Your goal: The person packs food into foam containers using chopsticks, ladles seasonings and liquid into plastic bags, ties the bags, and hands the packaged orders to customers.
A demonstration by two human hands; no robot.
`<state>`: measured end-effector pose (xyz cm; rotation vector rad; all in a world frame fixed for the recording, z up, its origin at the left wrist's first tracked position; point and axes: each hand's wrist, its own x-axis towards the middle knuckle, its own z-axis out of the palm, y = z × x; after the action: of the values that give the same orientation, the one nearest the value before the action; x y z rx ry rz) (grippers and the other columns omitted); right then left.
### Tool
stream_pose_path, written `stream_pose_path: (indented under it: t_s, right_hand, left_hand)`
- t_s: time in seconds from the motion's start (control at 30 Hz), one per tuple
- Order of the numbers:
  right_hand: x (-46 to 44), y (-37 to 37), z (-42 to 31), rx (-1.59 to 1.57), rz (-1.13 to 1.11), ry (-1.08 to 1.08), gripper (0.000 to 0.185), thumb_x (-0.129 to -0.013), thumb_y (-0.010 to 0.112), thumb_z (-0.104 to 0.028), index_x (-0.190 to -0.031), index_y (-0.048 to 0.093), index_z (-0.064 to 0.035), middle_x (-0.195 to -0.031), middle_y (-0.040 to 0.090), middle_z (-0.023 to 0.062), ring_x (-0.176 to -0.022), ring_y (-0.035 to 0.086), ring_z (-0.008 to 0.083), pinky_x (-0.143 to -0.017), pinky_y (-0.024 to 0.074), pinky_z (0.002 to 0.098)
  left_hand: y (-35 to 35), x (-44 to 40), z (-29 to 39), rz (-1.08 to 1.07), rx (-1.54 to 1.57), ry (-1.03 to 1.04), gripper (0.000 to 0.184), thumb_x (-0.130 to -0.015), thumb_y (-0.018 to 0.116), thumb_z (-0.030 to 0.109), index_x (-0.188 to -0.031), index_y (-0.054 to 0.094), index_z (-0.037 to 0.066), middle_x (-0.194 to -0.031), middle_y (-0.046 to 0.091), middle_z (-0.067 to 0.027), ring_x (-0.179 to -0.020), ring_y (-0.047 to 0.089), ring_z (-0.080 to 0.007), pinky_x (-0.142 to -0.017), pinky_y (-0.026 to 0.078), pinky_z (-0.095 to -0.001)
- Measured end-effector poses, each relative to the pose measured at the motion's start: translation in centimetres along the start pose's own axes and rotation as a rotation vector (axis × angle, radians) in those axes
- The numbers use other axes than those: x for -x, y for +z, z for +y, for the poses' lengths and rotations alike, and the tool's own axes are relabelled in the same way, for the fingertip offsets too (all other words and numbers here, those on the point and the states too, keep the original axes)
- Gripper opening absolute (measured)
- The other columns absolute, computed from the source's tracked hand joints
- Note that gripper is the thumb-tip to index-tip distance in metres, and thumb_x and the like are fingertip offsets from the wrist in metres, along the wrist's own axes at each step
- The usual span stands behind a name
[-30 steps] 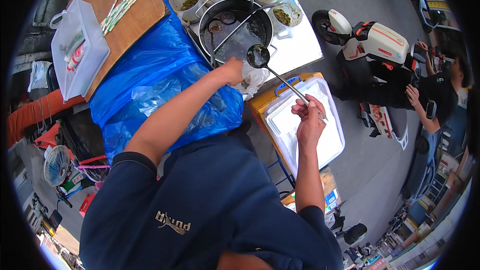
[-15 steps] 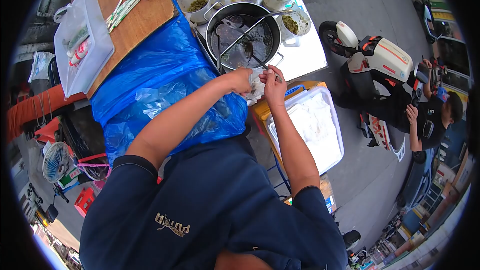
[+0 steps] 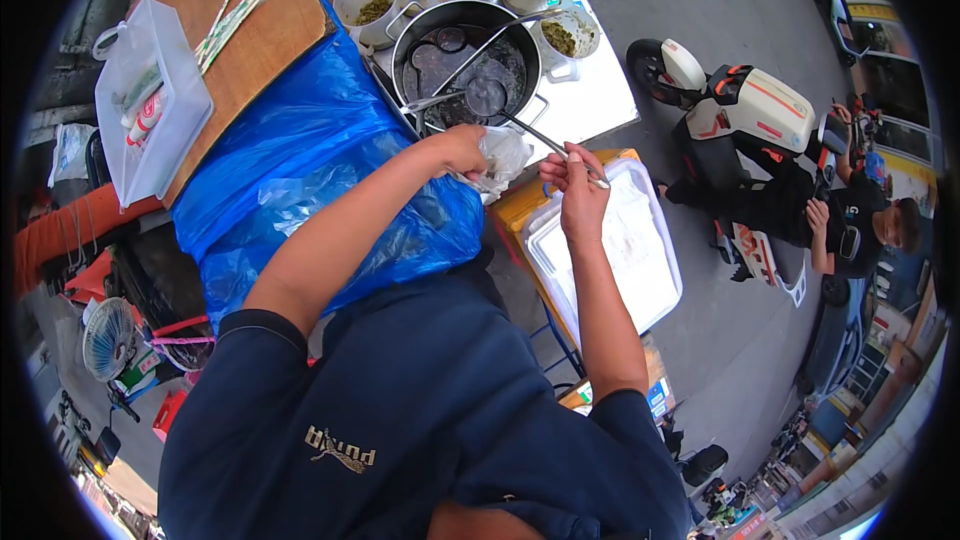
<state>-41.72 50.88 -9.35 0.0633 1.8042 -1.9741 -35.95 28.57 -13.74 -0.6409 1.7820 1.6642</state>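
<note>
My right hand (image 3: 580,185) is closed around the end of a ladle's long handle. The round head of the ladle (image 3: 486,97) is over the front right of a large metal pot (image 3: 467,9) of dark liquid. Close to the pot's near rim, my left hand (image 3: 462,150) grips a clear plastic bag (image 3: 507,157); its fingertips are partly hidden. The ladle's handle passes just above the bag. Other long-handled utensils (image 3: 480,55) rest in the pot, their handles across its rim.
Plastic jugs (image 3: 568,37) with dark and green contents surround the pot's far side. Blue plastic sheeting (image 3: 300,130) covers the cart's left. A white lidded box (image 3: 625,250) stands right of my hands. A person (image 3: 850,230) sits by a parked scooter (image 3: 755,110).
My right hand has drawn back to the right, bringing the ladle's head up toward the pot's near side. The bag shows more fully. Another person's hand has left the wooden board.
</note>
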Motion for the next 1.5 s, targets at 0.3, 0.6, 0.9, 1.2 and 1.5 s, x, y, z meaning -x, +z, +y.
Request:
stream_pose_path:
  t_s: [0.3, 0.6, 0.9, 1.2, 1.5]
  right_hand:
    - [5.7, -2.4, -5.4, 0.073, 0.064, -0.079, 0.027, -0.104, 0.052, -0.014, -0.12, 0.06, 0.0072, -0.096, 0.069, 0.0189, -0.081, 0.072, 0.0223, -0.073, 0.0613, 0.0333]
    - [10.2, -2.8, -0.3, 0.357, -0.035, -0.244, 0.022, -0.102, 0.054, -0.006, -0.119, 0.061, 0.0057, -0.099, 0.07, 0.0154, -0.085, 0.071, 0.0186, -0.077, 0.0578, 0.0296]
    - [10.8, -3.1, 1.5, 0.532, -0.053, -0.458, 0.019, -0.102, 0.053, -0.005, -0.116, 0.062, 0.0052, -0.1, 0.071, 0.0157, -0.085, 0.071, 0.0192, -0.078, 0.057, 0.0307]
    - [0.0, 0.4, 2.4, 0.061, 0.046, -0.155, 0.024, -0.104, 0.052, -0.013, -0.121, 0.059, 0.0032, -0.098, 0.068, 0.015, -0.083, 0.07, 0.0192, -0.076, 0.0581, 0.03]
    - [-4.4, 2.4, 7.0, 0.355, -0.054, -0.194, 0.02, -0.102, 0.055, -0.012, -0.113, 0.064, 0.0029, -0.093, 0.067, 0.0134, -0.079, 0.07, 0.0174, -0.071, 0.0575, 0.03]
  left_hand:
    - [-0.2, -1.4, -0.6, 0.009, 0.115, -0.043, 0.087, -0.071, 0.068, -0.011, -0.151, 0.035, -0.003, -0.144, 0.049, -0.0178, -0.084, 0.067, -0.0198, -0.064, 0.055, -0.0299]
    - [-0.2, -0.6, 0.1, -0.005, 0.172, -0.03, 0.102, -0.072, 0.065, -0.012, -0.158, 0.012, -0.003, -0.099, 0.065, -0.0149, -0.067, 0.063, -0.0148, -0.056, 0.051, -0.027]
    - [0.0, -0.2, 0.0, 0.03, 0.129, -0.006, 0.1, -0.071, 0.064, -0.011, -0.157, 0.015, -0.004, -0.092, 0.066, -0.0146, -0.063, 0.061, -0.0146, -0.052, 0.047, -0.0284]
    - [0.3, 0.1, 0.3, 0.076, 0.135, -0.034, 0.097, -0.071, 0.067, -0.011, -0.156, 0.023, -0.003, -0.129, 0.059, -0.0198, -0.068, 0.063, -0.0158, -0.055, 0.052, -0.0285]
    - [0.1, -0.1, -0.2, 0.066, 0.164, -0.032, 0.098, -0.071, 0.068, -0.011, -0.156, 0.021, -0.004, -0.117, 0.062, -0.0199, -0.068, 0.063, -0.0147, -0.053, 0.05, -0.0278]
